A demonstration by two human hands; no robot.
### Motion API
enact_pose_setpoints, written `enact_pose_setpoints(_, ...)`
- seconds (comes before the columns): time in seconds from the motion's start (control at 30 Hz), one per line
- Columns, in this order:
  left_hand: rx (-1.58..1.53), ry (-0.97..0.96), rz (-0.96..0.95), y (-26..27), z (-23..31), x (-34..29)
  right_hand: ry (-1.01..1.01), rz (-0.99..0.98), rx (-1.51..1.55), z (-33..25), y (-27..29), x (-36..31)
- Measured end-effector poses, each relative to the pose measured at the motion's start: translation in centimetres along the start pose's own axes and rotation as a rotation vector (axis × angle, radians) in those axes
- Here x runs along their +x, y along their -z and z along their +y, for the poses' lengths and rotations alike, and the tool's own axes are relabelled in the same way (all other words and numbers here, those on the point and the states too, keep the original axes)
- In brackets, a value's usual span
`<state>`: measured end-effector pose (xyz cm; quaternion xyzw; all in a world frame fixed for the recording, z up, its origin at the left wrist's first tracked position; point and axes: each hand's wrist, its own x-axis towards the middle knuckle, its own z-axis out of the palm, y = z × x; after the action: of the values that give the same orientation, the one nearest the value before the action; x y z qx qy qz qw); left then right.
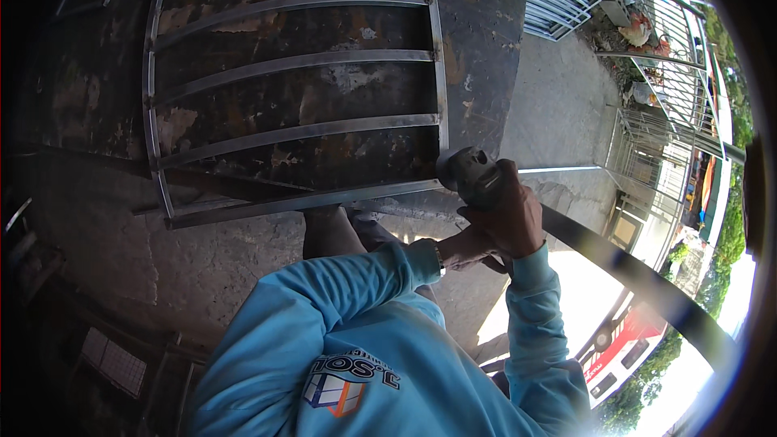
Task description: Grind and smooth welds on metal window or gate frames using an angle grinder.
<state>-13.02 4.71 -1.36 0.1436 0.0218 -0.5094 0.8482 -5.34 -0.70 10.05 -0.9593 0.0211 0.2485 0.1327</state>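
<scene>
My right hand point(518, 214) is wrapped around the body of a dark angle grinder point(477, 182), close behind its head. Lower down, my left hand point(465, 248) reaches across from the left and closes on the grinder's rear part, its fingers mostly hidden by the right hand. The grinder's disc point(444, 171) is at the near right corner of a bare steel frame point(307, 131), at or against the joint; exact contact cannot be made out. Several square-tube crossbars run between the frame's two side rails. The frame lies on a dark, scuffed worktop point(477, 48).
A dark post point(639, 271) slants across the right side, near my right arm. Light metal frames point(558, 12) are stacked at the far right. Beyond are a white railing point(676, 57), a chicken point(636, 31) and a red and white vehicle point(623, 344). Concrete floor point(558, 85) borders the worktop.
</scene>
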Motion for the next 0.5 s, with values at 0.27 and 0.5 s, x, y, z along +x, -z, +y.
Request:
enact_pose_setpoints(0.27,0.754,-0.133,0.399,2.1,3.7,-9.9,-0.058,0.007,0.834,4.9,-1.6,0.1)
enact_pose_setpoints(0.5,0.846,-0.394,1.043,7.0,4.0,-22.7,-0.001,-0.076,1.384,7.6,-1.1,-2.6)
